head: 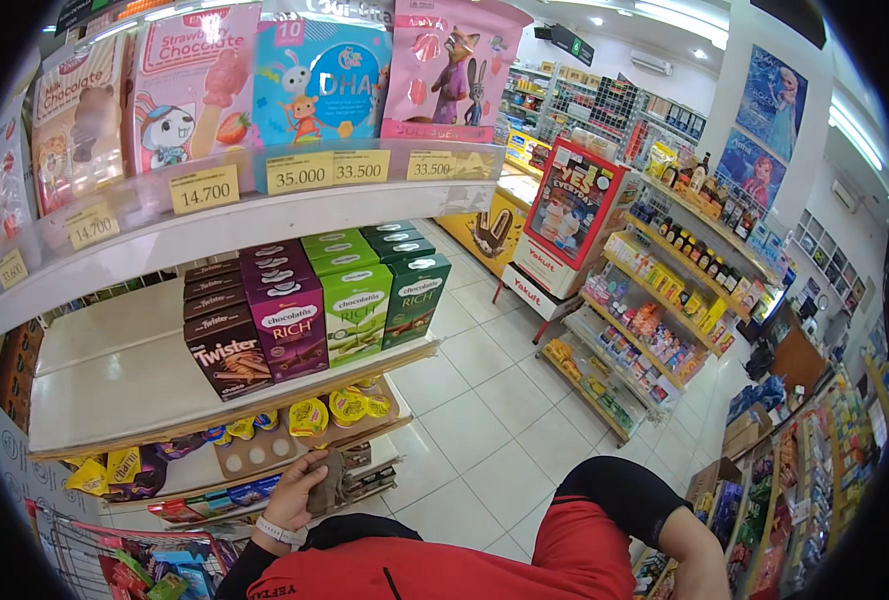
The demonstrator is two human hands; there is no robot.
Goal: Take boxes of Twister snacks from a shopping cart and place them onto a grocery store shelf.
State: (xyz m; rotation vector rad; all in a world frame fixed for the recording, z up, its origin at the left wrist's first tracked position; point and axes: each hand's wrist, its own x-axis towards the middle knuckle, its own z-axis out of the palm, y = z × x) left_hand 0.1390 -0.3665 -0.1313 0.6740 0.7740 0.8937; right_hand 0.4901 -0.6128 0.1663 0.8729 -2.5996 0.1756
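Note:
My left hand (298, 486), with a white band on its wrist, holds a grey-brown cloth (327, 480) beside the lower shelves. Just behind it, yellow-lidded cups (348, 405) sit in a brown holder with round holes (258, 454). On the shelf above, Chocolatos boxes stand in rows: purple (288, 322), light green (355, 311) and dark green (417, 300). Dark brown Twister boxes (228, 349) stand to their left. My right forearm (692, 551) runs off the bottom edge, and my right hand is out of view.
A shelf with pouches (452, 75) and price tags (362, 166) juts out at head height. The wire cart (125, 529) at lower left holds packets. Across the tiled floor (482, 405) stand a red-framed Yakult cooler (575, 202) and a stocked rack (669, 262). More shelves (782, 487) line the right.

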